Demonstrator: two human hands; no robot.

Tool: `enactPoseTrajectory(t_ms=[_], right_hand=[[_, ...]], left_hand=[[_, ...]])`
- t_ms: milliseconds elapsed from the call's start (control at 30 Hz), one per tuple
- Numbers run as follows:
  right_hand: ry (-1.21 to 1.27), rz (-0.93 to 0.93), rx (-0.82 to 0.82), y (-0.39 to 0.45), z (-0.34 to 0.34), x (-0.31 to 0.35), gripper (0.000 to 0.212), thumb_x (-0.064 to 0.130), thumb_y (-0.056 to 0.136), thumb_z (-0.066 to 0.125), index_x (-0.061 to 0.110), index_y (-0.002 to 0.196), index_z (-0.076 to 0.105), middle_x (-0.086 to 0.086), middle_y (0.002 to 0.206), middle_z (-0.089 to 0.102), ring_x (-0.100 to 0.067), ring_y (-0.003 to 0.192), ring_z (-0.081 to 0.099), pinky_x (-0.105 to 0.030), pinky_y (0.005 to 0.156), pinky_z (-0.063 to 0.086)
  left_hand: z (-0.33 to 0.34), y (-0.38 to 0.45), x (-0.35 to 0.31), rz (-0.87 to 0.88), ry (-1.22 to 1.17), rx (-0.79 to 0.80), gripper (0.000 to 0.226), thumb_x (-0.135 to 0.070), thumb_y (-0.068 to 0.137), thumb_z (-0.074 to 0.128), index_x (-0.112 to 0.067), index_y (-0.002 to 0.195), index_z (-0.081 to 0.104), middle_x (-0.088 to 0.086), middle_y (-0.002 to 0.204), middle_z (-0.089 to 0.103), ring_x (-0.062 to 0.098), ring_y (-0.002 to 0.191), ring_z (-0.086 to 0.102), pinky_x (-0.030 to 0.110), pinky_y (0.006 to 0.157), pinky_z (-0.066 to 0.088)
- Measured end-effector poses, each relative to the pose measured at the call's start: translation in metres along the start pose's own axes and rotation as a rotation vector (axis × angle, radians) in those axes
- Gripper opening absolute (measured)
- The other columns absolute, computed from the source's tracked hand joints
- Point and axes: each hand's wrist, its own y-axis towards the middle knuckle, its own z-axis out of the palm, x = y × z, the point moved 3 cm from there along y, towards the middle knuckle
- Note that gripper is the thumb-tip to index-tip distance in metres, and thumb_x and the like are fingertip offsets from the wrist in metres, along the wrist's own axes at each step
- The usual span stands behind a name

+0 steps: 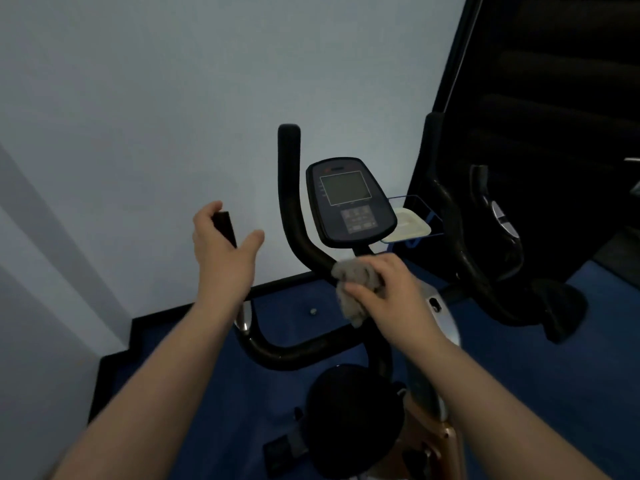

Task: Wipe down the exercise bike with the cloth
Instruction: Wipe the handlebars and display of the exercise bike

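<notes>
The exercise bike [298,351] stands in front of me, with black curved handlebars, a dark console [349,202] and a black saddle [353,417] below. My right hand [391,296] grips a crumpled grey cloth [353,275] and presses it on the handlebar just under the console stem. My left hand [221,251] is raised at the left handlebar's end [225,225]. Its fingers and thumb are spread loosely around the bar tip, not closed on it.
A second black bike [485,258] stands close on the right, in front of a dark panel [554,98]. A blue wire holder with a white pad [408,225] sits behind the console. A white wall is on the left, and blue floor [519,375] lies below.
</notes>
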Motion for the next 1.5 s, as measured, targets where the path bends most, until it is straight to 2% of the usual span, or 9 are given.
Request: enactPoseTrajectory(t_ms=[167, 267, 400, 533, 867, 1067, 1233, 1333, 1500], right_hand=[[-0.037, 0.016, 0.036, -0.002, -0.016, -0.004, 0.02, 0.028, 0.085, 0.073, 0.031, 0.101, 0.063, 0.014, 0.098, 0.054, 0.006, 0.09, 0.053, 0.0, 0.072, 0.036], [0.011, 0.027, -0.035, -0.015, -0.01, -0.006, 0.022, 0.026, 0.089, 0.07, 0.028, 0.11, 0.062, 0.011, 0.103, 0.051, 0.004, 0.091, 0.051, -0.003, 0.079, 0.036], [0.06, 0.002, -0.024, -0.06, -0.013, -0.025, 0.03, 0.024, 0.087, 0.072, 0.031, 0.114, 0.064, 0.011, 0.112, 0.054, 0.007, 0.103, 0.051, -0.004, 0.087, 0.038], [0.213, 0.064, 0.076, -0.057, -0.025, -0.031, 0.021, 0.02, 0.087, 0.072, 0.025, 0.107, 0.067, 0.006, 0.105, 0.064, 0.0, 0.098, 0.06, -0.01, 0.083, 0.047], [0.583, 0.211, 0.192, -0.081, -0.02, -0.019, 0.012, 0.029, 0.094, 0.061, 0.022, 0.099, 0.07, -0.004, 0.093, 0.074, -0.017, 0.09, 0.07, -0.028, 0.08, 0.057], [0.406, 0.033, 0.249, -0.096, -0.025, -0.007, 0.018, 0.028, 0.089, 0.068, 0.026, 0.107, 0.068, 0.006, 0.096, 0.072, -0.009, 0.092, 0.068, -0.04, 0.087, 0.057], [0.197, -0.176, 0.141, -0.111, -0.019, 0.022, 0.029, 0.041, 0.082, 0.072, 0.041, 0.104, 0.054, 0.021, 0.096, 0.062, 0.006, 0.089, 0.06, -0.014, 0.07, 0.051], [-0.038, -0.327, 0.149, -0.13, 0.008, 0.037, 0.023, 0.032, 0.091, 0.065, 0.031, 0.114, 0.06, 0.014, 0.107, 0.06, 0.0, 0.096, 0.057, -0.021, 0.079, 0.048], [0.009, -0.209, 0.143, -0.151, 0.01, 0.023, 0.024, 0.029, 0.089, 0.069, 0.024, 0.113, 0.065, 0.015, 0.112, 0.058, 0.001, 0.099, 0.056, -0.013, 0.084, 0.044]], left_hand=[[0.004, -0.041, -0.003, 0.069, 0.039, -0.045, 0.06, -0.014, 0.092, 0.062, -0.027, 0.142, 0.034, -0.002, 0.149, 0.03, 0.016, 0.138, 0.031, 0.043, 0.118, 0.026], [0.016, -0.076, -0.013, 0.168, 0.018, 0.028, 0.05, -0.008, 0.093, 0.059, -0.034, 0.132, 0.042, -0.006, 0.148, 0.036, 0.006, 0.139, 0.03, 0.027, 0.118, 0.021], [0.018, -0.121, -0.015, 0.269, 0.054, 0.129, 0.039, -0.006, 0.093, 0.057, -0.037, 0.117, 0.056, -0.016, 0.121, 0.056, -0.003, 0.113, 0.051, 0.005, 0.092, 0.038], [0.024, -0.159, 0.001, 0.194, 0.06, 0.125, 0.036, -0.003, 0.093, 0.058, -0.035, 0.106, 0.062, -0.012, 0.102, 0.061, 0.001, 0.086, 0.058, 0.008, 0.073, 0.044], [0.021, -0.21, 0.024, 0.072, -0.029, 0.035, 0.031, -0.027, 0.102, 0.037, -0.027, 0.116, 0.065, -0.022, 0.108, 0.067, -0.003, 0.103, 0.061, 0.007, 0.08, 0.045], [0.005, -0.222, 0.034, 0.003, -0.14, 0.118, 0.035, -0.026, 0.099, 0.041, -0.023, 0.127, 0.062, -0.015, 0.122, 0.067, 0.003, 0.118, 0.059, 0.019, 0.099, 0.046], [0.0, -0.223, 0.035, -0.027, -0.215, 0.168, 0.037, -0.03, 0.094, 0.045, -0.025, 0.127, 0.062, -0.013, 0.124, 0.067, 0.005, 0.12, 0.059, 0.019, 0.096, 0.047], [-0.002, -0.225, 0.035, -0.053, -0.277, 0.189, 0.038, -0.039, 0.095, 0.037, -0.03, 0.119, 0.065, -0.015, 0.117, 0.07, 0.001, 0.114, 0.061, 0.008, 0.087, 0.046], [-0.014, -0.222, 0.041, -0.107, -0.301, 0.292, 0.05, -0.047, 0.098, 0.026, -0.027, 0.129, 0.059, -0.015, 0.126, 0.066, 0.002, 0.123, 0.056, 0.008, 0.096, 0.042]])
